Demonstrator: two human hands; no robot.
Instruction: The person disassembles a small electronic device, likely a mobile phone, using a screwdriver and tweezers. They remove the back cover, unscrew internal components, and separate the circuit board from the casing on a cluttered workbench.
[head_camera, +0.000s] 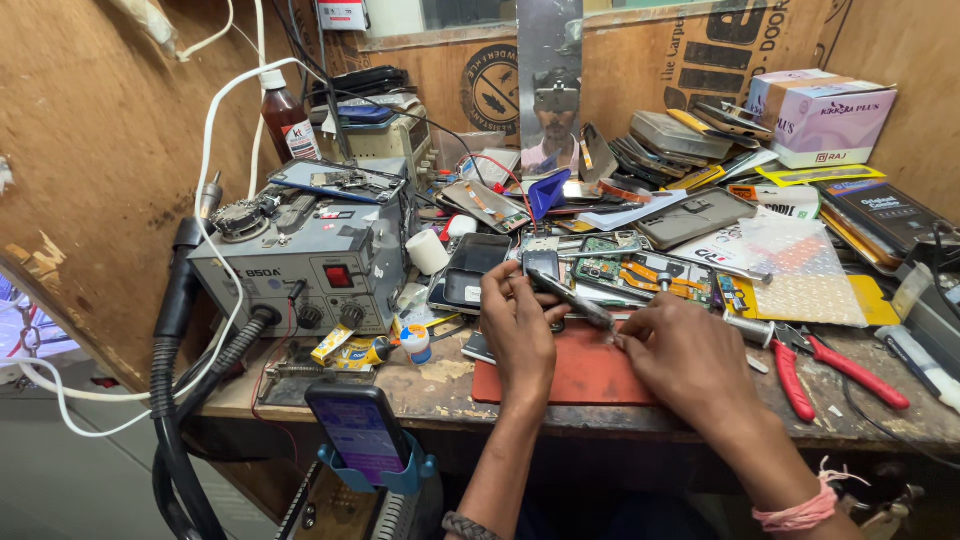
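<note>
Cluttered bench (440, 385), scarred wood, fills my view. Nearest me, one phone (360, 430) stands lit in a blue holder at the bench edge. On one red mat (580, 375) I see my two hands. My left hand (520, 325) is closed around a small dark phone part (542, 266), held just above the mat's far edge. My right hand (685, 355) pinches one metal tool (575, 300), its tip touching that part. One pair of red pliers (830, 370) lies right of the mat. Left sits one grey soldering station (310, 260). Farther back, one brown bottle (288, 120) and one pink box (825, 115).
</note>
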